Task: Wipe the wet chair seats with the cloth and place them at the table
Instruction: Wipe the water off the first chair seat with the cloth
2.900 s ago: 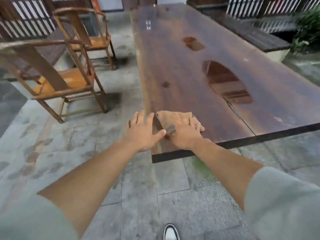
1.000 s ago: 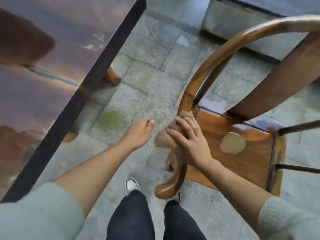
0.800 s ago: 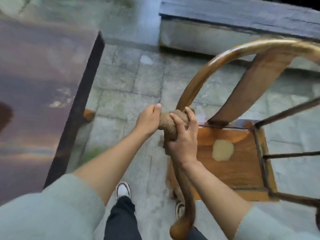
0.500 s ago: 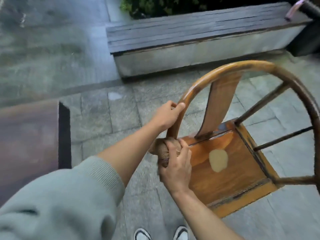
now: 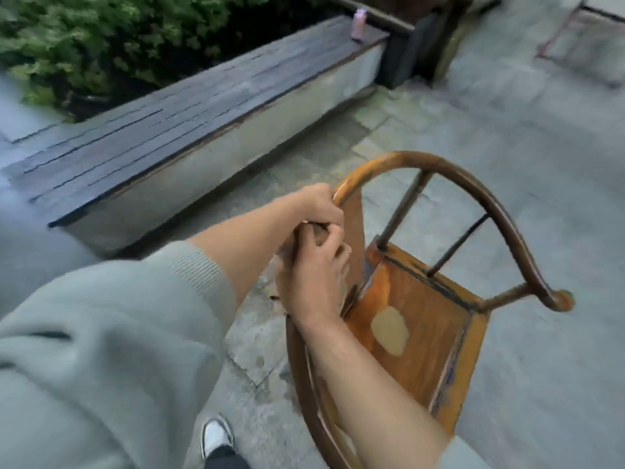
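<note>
A wooden chair (image 5: 422,340) with a curved horseshoe rail and an orange-brown seat stands in front of me; a pale patch marks the seat. My left hand (image 5: 318,204) grips the top rail near the backsplat. My right hand (image 5: 311,275) is curled just below it, holding the brown cloth (image 5: 319,233), of which only a small bit shows between the two hands, against the chair's back. The table is out of view.
A long dark-topped bench (image 5: 176,120) with a grey base runs along the left, with bushes (image 5: 101,38) behind it and a small pink bottle (image 5: 358,23) at its far end. Grey stone paving surrounds the chair. My shoe (image 5: 216,434) shows at the bottom.
I turned away from the table, which has left the view. My left hand took hold of the chair rail; my right hand with the cloth rose from the seat corner to just under it.
</note>
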The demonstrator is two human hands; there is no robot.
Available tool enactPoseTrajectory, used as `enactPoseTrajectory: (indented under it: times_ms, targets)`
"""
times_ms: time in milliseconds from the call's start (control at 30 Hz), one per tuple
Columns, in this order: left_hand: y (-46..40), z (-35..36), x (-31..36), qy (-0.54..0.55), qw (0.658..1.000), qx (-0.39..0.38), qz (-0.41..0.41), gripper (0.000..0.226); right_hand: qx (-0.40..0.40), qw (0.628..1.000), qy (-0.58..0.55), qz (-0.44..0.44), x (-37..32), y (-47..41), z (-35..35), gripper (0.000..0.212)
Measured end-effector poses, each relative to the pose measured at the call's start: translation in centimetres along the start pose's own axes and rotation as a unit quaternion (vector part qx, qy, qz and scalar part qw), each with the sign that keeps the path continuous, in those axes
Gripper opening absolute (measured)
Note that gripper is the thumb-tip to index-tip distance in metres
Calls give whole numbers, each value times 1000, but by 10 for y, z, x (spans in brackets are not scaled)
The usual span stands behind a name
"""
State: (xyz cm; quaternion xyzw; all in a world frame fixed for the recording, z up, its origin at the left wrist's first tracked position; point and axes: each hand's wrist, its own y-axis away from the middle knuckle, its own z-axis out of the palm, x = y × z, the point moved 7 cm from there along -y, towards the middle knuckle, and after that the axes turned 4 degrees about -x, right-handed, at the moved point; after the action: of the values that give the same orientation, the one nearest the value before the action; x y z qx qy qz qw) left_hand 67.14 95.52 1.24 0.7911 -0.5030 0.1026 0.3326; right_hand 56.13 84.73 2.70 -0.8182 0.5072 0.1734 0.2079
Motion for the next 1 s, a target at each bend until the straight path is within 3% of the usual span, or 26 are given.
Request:
enactPoseTrajectory:
  times_ms: [67,133,200,367,500,667,867,1000]
  targets:
    - [-25,-16,19,31,998,6,53,32,8,999,19,38,-3,-26,-3,48]
    - [-44,-29,31,29,996,-34,82,29,16,996,33,87,-4,-49,-6,47]
    - [-61,-30,41,-35,991,-69,109,43,2,992,57,113,1,-70,-3,46]
    - [-138,-52,95,-140,961,-68,228,74,-6,977,59,203,26,-149,0,49]
    - [-199,-36,135,-187,935,-149,262,82,6,967,32,251,61,-202,4,45]
    - [-282,-28,190,-157,930,-170,285,80,39,934,-39,354,126,-278,-8,35]
    - [-321,34,268,-269,823,-342,364,54,51,878,-51,474,190,-319,-17,41]
    - [-344,90,321,-329,765,-372,409,58,73,821,-73,561,245,-338,-20,42]
